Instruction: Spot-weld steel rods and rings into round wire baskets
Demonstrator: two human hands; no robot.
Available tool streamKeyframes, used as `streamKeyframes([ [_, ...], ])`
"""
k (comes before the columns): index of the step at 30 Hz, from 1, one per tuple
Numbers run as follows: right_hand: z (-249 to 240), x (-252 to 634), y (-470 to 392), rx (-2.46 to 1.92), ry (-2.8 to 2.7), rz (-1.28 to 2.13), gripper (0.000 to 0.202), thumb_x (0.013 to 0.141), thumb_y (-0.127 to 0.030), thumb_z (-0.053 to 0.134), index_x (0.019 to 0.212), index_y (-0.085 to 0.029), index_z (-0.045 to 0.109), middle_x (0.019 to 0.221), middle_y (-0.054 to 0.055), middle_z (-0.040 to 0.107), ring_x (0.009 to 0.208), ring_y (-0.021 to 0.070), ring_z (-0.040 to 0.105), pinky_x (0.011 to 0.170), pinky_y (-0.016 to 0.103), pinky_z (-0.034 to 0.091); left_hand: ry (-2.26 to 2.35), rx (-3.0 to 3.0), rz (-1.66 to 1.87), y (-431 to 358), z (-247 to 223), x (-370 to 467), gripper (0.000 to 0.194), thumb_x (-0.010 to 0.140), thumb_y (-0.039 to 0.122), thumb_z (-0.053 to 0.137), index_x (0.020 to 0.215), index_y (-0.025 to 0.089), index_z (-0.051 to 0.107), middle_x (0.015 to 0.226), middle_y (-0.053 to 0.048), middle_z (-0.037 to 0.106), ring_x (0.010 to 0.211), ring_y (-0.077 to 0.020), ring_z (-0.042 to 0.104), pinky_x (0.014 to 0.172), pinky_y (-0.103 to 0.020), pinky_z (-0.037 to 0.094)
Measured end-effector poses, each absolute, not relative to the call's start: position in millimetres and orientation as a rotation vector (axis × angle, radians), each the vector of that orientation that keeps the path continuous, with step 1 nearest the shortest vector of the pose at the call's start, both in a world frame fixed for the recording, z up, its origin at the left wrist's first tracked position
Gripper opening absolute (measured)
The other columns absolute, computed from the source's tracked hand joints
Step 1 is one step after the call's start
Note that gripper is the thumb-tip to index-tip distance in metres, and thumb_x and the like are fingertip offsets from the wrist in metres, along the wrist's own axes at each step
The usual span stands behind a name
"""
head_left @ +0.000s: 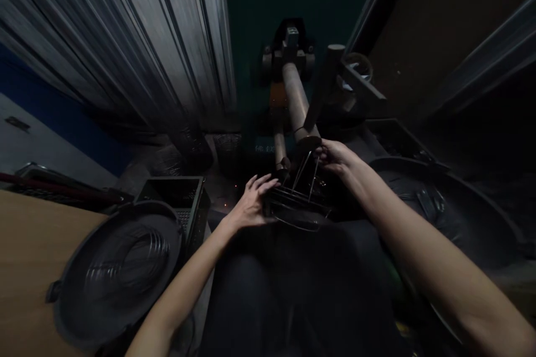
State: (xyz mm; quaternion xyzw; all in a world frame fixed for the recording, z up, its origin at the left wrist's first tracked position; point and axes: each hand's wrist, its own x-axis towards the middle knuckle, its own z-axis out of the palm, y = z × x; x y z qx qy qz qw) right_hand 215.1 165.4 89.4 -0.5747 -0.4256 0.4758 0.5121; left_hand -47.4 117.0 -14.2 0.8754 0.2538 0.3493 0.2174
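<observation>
A dark frame of thin metal wires [301, 215] is held low in front of the machine, over my lap. My left hand [251, 203] is at its left side, fingers stretched over the top and thumb lower down, with the frame's edge between them. My right hand [330, 155] is closed in a pinch at the upper end of thin upright wires [313, 175], right beside the round tip of the thick upper metal arm [297, 100]. A thinner lower arm [280, 148] ends just above my left fingertips. Shadow hides where the wires meet.
The green machine body [255, 28] stands ahead. A round dark basin [121, 273] with wire rings is at left, by a dark crate [195, 195]. Another basin [452, 212] with metal parts lies right. A grey bar [324, 86] rises beside the upper arm.
</observation>
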Motion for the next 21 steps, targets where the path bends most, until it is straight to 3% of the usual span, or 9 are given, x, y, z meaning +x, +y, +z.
streamKeyframes([
  [2, 79.5, 213.8, 128.1, -1.392, -0.979, 1.170, 0.031, 0.070, -0.044, 0.067, 0.064, -0.021, 0.048, 0.051, -0.005, 0.041, 0.037, 0.0061, 0.030, 0.034, 0.020, 0.024, 0.755, 2.325, 0.781, 99.6, -0.1, -60.3, 0.099, 0.058, 0.051, 0.077, 0.140, 0.022, 0.030, 0.138, -0.016, 0.046, 0.135, -0.0328, 0.034, 0.111, -0.056, 0.020],
  [5, 51.6, 182.8, 65.9, -1.457, -1.158, 0.943, 0.029, 0.074, -0.048, 0.062, 0.075, -0.021, 0.054, 0.066, 0.001, 0.056, 0.052, 0.0134, 0.050, 0.048, 0.026, 0.042, 0.909, 1.930, 0.825, 77.5, 25.7, -52.5, 0.064, 0.083, 0.052, 0.054, 0.136, 0.020, 0.040, 0.138, -0.014, 0.047, 0.130, -0.0267, 0.042, 0.109, -0.046, 0.030],
  [8, 27.0, 140.4, 16.0, -1.463, -1.504, 0.689, 0.021, 0.083, -0.040, 0.051, 0.085, -0.021, 0.060, 0.083, 0.009, 0.065, 0.077, 0.0238, 0.061, 0.073, 0.039, 0.049, 0.933, 1.620, 0.874, 60.0, 41.5, -15.8, 0.044, 0.090, 0.050, 0.041, 0.110, 0.017, 0.062, 0.109, -0.009, 0.066, 0.107, -0.0207, 0.060, 0.096, -0.034, 0.044],
  [10, 22.3, 132.1, -7.4, -1.397, -1.739, 0.687, 0.023, 0.087, -0.035, 0.045, 0.087, -0.022, 0.064, 0.082, 0.010, 0.066, 0.077, 0.0254, 0.062, 0.074, 0.040, 0.050, 0.937, 1.463, 0.906, 50.2, 45.3, 4.3, 0.041, 0.088, 0.051, 0.044, 0.094, 0.016, 0.064, 0.075, -0.003, 0.065, 0.074, -0.0142, 0.062, 0.073, -0.026, 0.049],
  [12, 29.5, 148.6, -22.1, -1.327, -1.894, 0.671, 0.024, 0.089, -0.033, 0.045, 0.085, -0.024, 0.067, 0.079, 0.008, 0.067, 0.071, 0.0235, 0.064, 0.069, 0.037, 0.052, 0.958, 1.359, 0.949, 42.2, 47.2, 9.3, 0.041, 0.088, 0.052, 0.044, 0.086, 0.015, 0.062, 0.054, 0.004, 0.047, 0.049, -0.0078, 0.045, 0.053, -0.020, 0.039],
  [14, 45.7, 181.1, -25.7, -1.343, -1.893, 0.505, 0.021, 0.089, -0.031, 0.048, 0.094, -0.025, 0.068, 0.087, 0.007, 0.069, 0.077, 0.0222, 0.065, 0.073, 0.036, 0.053, 0.947, 1.356, 0.929, 35.4, 50.9, 0.9, 0.042, 0.086, 0.054, 0.046, 0.081, 0.015, 0.061, 0.050, 0.006, 0.034, 0.044, -0.0057, 0.032, 0.046, -0.019, 0.028],
  [18, 83.3, 233.0, -4.8, -1.379, -1.885, 0.228, 0.031, 0.088, -0.029, 0.052, 0.117, -0.028, 0.063, 0.126, 0.007, 0.058, 0.114, 0.0253, 0.054, 0.096, 0.043, 0.044, 0.883, 1.522, 0.775, 25.3, 70.6, -26.1, 0.043, 0.084, 0.052, 0.051, 0.075, 0.013, 0.064, 0.055, 0.003, 0.040, 0.049, -0.0062, 0.033, 0.047, -0.020, 0.026],
  [21, 106.6, 237.9, 9.9, -1.302, -1.999, 0.405, 0.029, 0.086, -0.031, 0.054, 0.112, -0.030, 0.066, 0.120, 0.004, 0.062, 0.109, 0.0241, 0.057, 0.093, 0.040, 0.046, 0.842, 1.594, 0.742, 23.5, 94.3, -39.6, 0.041, 0.084, 0.050, 0.052, 0.074, 0.013, 0.066, 0.057, 0.002, 0.045, 0.050, -0.0065, 0.035, 0.048, -0.021, 0.027],
])
